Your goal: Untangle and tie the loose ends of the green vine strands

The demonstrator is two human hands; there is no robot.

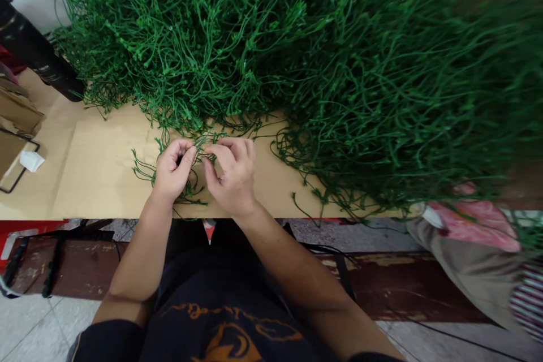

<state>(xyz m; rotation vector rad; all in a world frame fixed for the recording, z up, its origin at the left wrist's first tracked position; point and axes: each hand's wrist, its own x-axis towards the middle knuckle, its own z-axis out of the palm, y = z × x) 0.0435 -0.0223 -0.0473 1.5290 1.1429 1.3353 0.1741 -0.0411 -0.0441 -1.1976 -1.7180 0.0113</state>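
My left hand [172, 168] and my right hand [231, 175] sit side by side, almost touching, just in from the near edge of the surface [93, 169]. Both are closed in a pinch on the same thin green stem [202, 151], thumb against forefinger on each side, with the stem running across the small gap between them. A few loose stems [146, 172] lie under and just left of my left hand, trailing toward the edge.

Right beyond my fingertips the big pile of green stems [263, 51] begins; it fills everything ahead and sweeps round to the right of my right hand, spilling down almost to the near edge there (that side is blurred, so I cannot make out single strands). So there is hardly any room forward or to the right.

The open stretch is to the left of my left hand: bare tan surface out to a black wire frame [19, 172] with a scrap of white paper [31, 161] beside it, well apart from my hands. Farther off on that side, a dark cylinder [36, 51] rests against the pile.

Below the near edge, to the right of my right arm, a pink and grey cloth bundle [470, 243] sits under the overhanging stems.
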